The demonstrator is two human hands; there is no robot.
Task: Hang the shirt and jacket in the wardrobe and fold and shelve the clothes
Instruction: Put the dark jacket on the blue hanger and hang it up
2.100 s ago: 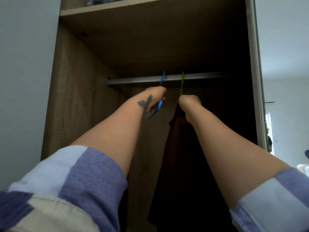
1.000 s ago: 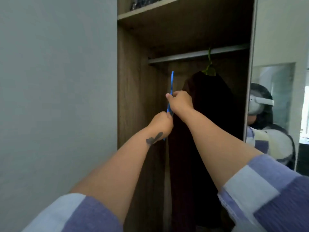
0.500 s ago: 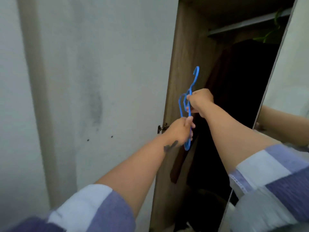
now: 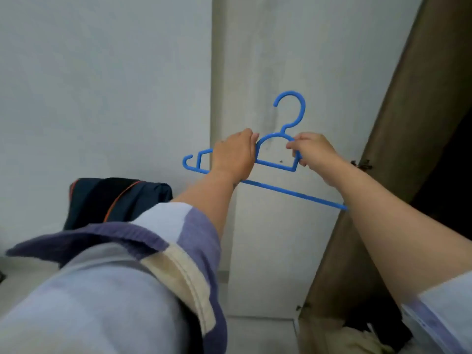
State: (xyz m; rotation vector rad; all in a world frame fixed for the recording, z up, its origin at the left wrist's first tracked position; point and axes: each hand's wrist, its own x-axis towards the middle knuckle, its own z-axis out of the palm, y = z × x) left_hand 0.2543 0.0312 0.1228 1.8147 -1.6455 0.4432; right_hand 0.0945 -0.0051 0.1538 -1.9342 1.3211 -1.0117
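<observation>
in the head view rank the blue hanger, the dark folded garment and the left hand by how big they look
1. blue hanger, widest span
2. dark folded garment, partly hidden behind the sleeve, so its rank is unsure
3. left hand, smallest

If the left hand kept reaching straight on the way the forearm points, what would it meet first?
Most likely the pale wall panel behind the blue hanger, which the left hand already grips. Nothing else shows in that line, though depth from this head view is unclear.
</observation>
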